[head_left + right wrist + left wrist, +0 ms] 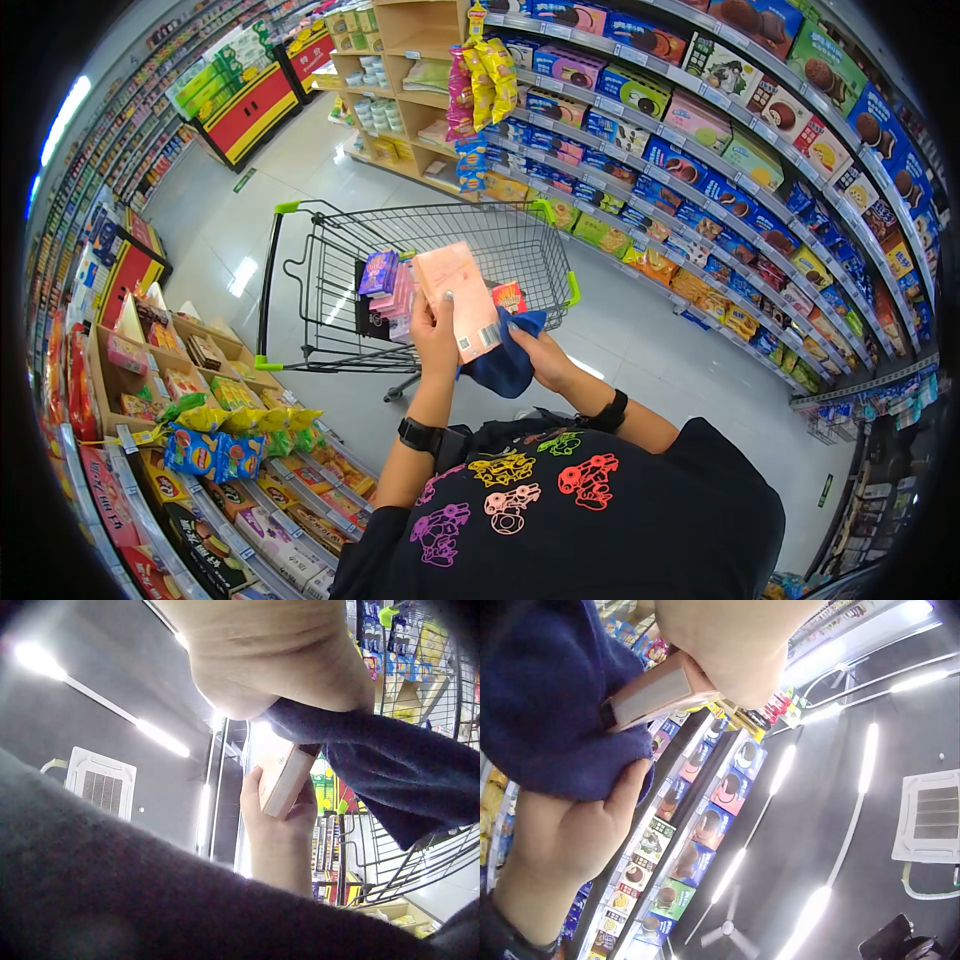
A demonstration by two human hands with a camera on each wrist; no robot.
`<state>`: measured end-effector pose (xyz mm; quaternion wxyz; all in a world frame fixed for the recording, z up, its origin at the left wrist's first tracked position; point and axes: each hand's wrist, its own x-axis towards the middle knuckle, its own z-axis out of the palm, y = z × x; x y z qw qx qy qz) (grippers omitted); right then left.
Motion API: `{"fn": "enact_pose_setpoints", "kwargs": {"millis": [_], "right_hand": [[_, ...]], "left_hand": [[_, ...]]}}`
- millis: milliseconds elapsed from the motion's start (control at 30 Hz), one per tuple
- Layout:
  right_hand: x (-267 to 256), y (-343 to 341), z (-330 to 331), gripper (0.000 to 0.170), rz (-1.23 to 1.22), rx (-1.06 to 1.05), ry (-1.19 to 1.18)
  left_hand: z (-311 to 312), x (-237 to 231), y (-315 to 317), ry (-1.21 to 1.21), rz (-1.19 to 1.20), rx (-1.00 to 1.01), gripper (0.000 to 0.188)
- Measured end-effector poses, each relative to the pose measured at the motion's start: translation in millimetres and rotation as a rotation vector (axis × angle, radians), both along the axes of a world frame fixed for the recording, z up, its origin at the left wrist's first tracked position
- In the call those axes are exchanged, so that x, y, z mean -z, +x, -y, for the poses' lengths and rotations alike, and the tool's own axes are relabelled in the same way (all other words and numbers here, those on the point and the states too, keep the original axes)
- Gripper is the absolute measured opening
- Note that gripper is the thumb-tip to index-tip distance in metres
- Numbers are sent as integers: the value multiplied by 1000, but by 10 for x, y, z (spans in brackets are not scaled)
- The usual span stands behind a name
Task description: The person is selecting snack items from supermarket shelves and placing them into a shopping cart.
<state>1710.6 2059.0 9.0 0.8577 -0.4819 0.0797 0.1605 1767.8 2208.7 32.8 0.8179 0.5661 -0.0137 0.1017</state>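
My left hand (432, 335) grips a flat pale pink box (455, 285) along its side, with its thumb lying on the face. A barcode and a square code show at the box's lower end. My right hand (545, 362) holds a dark blue cloth (500, 368), bunched against that end of the box. In the left wrist view the cloth (555, 697) covers the box's end, and the right thumb presses on its edge. From the right wrist, the left hand (277, 840) appears around the box's narrow side (289, 784). Both hands are above the shopping cart.
The wire shopping cart (330, 225) stands ahead, holding a purple box (379, 273), pink packs (398, 302) and a red pack (508, 297). Shelves of blue cookie boxes (640, 40) curve along the right. A snack display (235, 390) stands close on the left, with hanging chip bags (210, 452).
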Motion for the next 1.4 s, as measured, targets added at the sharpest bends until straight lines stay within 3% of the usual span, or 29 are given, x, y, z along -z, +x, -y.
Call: {"fn": "enact_pose_setpoints", "kwargs": {"millis": [133, 267, 367, 400, 500, 533, 633, 800, 933, 1033, 1067, 1100, 1133, 1167, 1200, 1267, 1333, 1367, 1400], "right_hand": [[0, 93, 180, 43, -232, 76, 377], [-46, 191, 420, 50, -376, 72, 669], [43, 218, 551, 50, -417, 42, 728], [86, 242, 594, 49, -401, 33, 682], [168, 303, 689, 48, -336, -15, 493], [221, 330, 734, 47, -306, -30, 426], [296, 420, 825, 42, -254, -49, 280], [633, 841, 868, 29, -240, -104, -185], [887, 1320, 804, 26, -310, -91, -319], [1365, 1775, 853, 27, -469, -191, -337], [1561, 1894, 835, 25, -483, -224, -404], [1782, 1981, 816, 24, -497, -260, -476], [2018, 2038, 772, 25, -438, -287, -554], [2154, 2085, 743, 26, -446, -325, -603], [2293, 2110, 731, 28, -560, -375, -603], [2519, 2249, 697, 30, -732, -433, -607], [2631, 2334, 640, 30, -870, -456, -618], [2792, 2319, 647, 31, -819, -492, -720], [3054, 2270, 683, 32, -761, -530, -821]], "left_hand": [[194, 2, 42, -164, 6, -13, 41], [408, 110, 90, 5, 65, 39, 40], [590, 167, 101, 17, 48, 86, 46], [625, 239, 114, 89, 36, 96, 46], [741, 402, 162, -10, 62, 34, 44], [710, 432, 163, -1, 0, 67, 36], [681, 498, 304, -314, -269, 155, 34], [690, 1104, 685, -193, -599, 327, 31], [621, 1535, 991, -109, -738, 371, 29], [543, 2082, 1316, -111, -810, 460, 28], [540, 2494, 1399, -168, -814, 494, 28], [531, 2663, 1491, -86, -902, 505, 30], [515, 3337, 1561, 152, -728, 561, 31], [550, 3564, 1556, 216, -760, 588, 32], [583, 3498, 1618, 280, -791, 617, 34], [610, 3293, 1894, 97, -1234, 622, 36], [653, 3657, 1881, 236, -1246, 649, 37], [662, 3800, 1861, 308, -1245, 664, 39], [619, 3800, 1874, 142, -1141, 714, 38]]}}
